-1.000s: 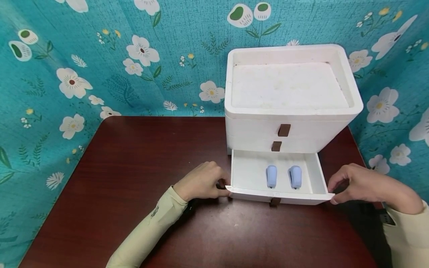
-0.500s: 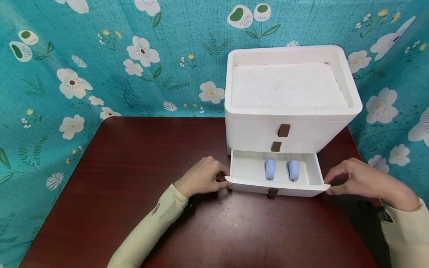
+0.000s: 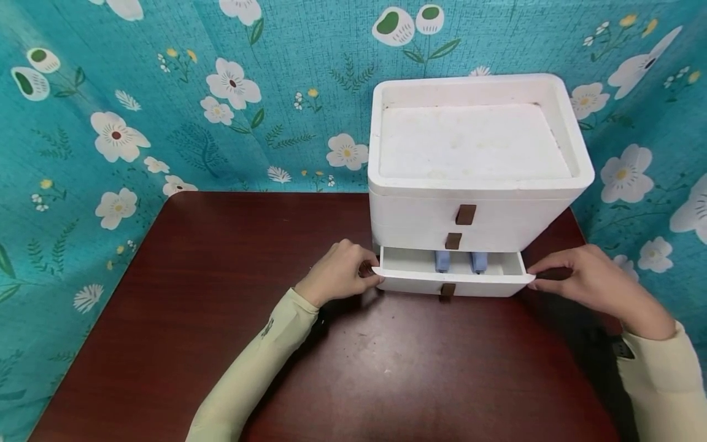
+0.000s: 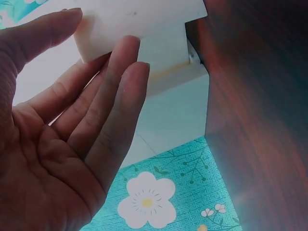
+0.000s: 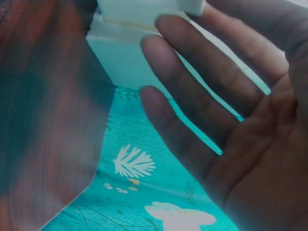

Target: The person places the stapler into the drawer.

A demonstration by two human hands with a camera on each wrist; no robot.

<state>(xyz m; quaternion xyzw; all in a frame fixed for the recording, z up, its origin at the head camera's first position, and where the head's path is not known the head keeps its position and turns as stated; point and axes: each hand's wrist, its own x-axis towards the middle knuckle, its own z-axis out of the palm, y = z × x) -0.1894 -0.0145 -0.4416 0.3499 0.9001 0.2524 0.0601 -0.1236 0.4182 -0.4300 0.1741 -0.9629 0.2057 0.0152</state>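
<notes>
A white drawer [image 3: 455, 285] with a brown pull tab stands partly out at the bottom of a white drawer cabinet [image 3: 469, 212]. At its left end, my left hand [image 3: 341, 273] pinches the edge of the drawer front between thumb and fingers. The left wrist view shows the thumb on the outer face of the drawer front [image 4: 139, 19] and fingers behind it. My right hand [image 3: 591, 282] pinches the opposite end the same way. Inside the drawer lie two light-blue things resembling mini staplers, one left [image 3: 442, 261] and one right [image 3: 479, 262], their rear parts hidden under the cabinet.
The cabinet stands at the back right of a dark red-brown table [image 3: 248, 258], with a raised rim around its top. Two upper drawers with brown tabs are closed. A teal flowered cloth [image 3: 276, 92] hangs behind and beside the table.
The drawer has slid back toward the cabinet, with both hands moving along at its ends. The blue things went in with it and are now partly covered.
</notes>
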